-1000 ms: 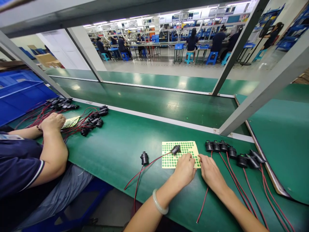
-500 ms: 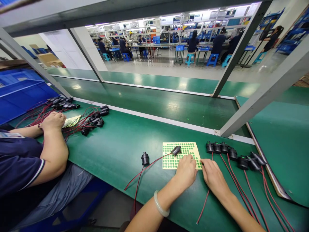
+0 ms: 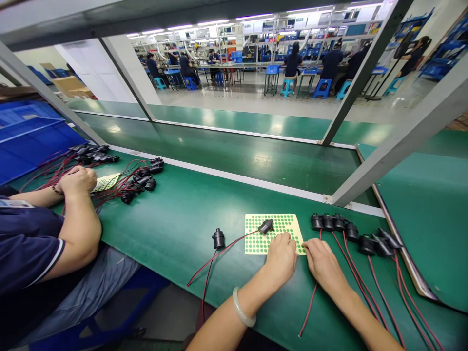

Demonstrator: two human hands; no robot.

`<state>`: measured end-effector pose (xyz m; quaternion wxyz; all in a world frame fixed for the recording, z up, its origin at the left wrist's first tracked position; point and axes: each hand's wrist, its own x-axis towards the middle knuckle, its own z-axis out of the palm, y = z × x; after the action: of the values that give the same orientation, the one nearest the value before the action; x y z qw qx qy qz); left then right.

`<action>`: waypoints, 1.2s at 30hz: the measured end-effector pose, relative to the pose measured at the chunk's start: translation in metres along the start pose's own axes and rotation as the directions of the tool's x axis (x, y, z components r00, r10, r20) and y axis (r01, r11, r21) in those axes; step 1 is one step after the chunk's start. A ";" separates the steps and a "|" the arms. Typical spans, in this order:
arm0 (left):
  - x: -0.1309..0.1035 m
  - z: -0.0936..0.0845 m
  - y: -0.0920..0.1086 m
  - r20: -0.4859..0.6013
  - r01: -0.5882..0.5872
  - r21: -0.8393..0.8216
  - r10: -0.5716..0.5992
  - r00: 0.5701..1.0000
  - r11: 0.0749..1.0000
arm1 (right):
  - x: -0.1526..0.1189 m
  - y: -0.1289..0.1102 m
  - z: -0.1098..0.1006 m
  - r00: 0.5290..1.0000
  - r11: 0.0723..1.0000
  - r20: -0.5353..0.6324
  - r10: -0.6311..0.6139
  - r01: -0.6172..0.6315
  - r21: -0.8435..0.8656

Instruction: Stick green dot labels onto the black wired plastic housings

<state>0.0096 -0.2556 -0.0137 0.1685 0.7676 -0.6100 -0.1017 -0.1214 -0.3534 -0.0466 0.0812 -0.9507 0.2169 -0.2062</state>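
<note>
1. Head view: I see the left hand [image 3: 281, 256] with its fingers bent down over the lower right part of the dotted sheet [image 3: 284, 225]; whether its fingertips grip anything, I cannot tell.
2. I see the right hand [image 3: 323, 258] just beside it, thumb and fingers drawn together at the sheet's lower right corner; I cannot tell if something is pinched there.
3. From my end, the sheet lies on the green table [image 3: 190, 209], pale yellow with rows of green dots.
4. One black part [image 3: 265, 226] lies tilted on the sheet; a second black part [image 3: 218, 239] sits left of it, and their red leads cross.
5. Right of the hands I see a row of black parts [image 3: 339, 223], some showing green on top.
6. Far left, a co-worker's hand [image 3: 78, 180] is beside another dotted sheet [image 3: 107, 182], near a blue bin [image 3: 32, 146].
</note>
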 end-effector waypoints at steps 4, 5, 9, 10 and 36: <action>0.000 0.003 0.002 -0.021 0.017 0.012 -0.017 1.000 1.000 | 0.003 0.003 -0.001 1.000 1.000 0.026 -0.013 0.013 0.014; 0.001 0.003 0.002 -0.022 0.019 0.014 -0.018 1.000 1.000 | 0.004 0.003 -0.001 0.999 1.000 0.032 -0.015 0.014 0.015; 0.001 0.002 0.003 -0.015 0.020 0.019 -0.020 1.000 1.000 | 0.006 0.004 0.001 0.999 1.000 0.048 -0.012 0.012 0.009; 0.000 0.002 0.003 -0.012 0.018 0.020 -0.018 1.000 1.000 | 0.006 0.005 0.001 0.999 1.000 0.052 -0.012 0.012 0.006; 0.002 -0.004 0.001 0.031 0.038 -0.040 -0.037 0.999 0.998 | -0.005 -0.007 -0.005 1.000 0.995 -0.006 -0.011 0.011 0.104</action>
<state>0.0109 -0.2573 -0.0097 0.1726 0.7738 -0.5956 -0.1287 -0.1251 -0.3457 -0.0417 0.1288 -0.9458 0.2009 -0.2203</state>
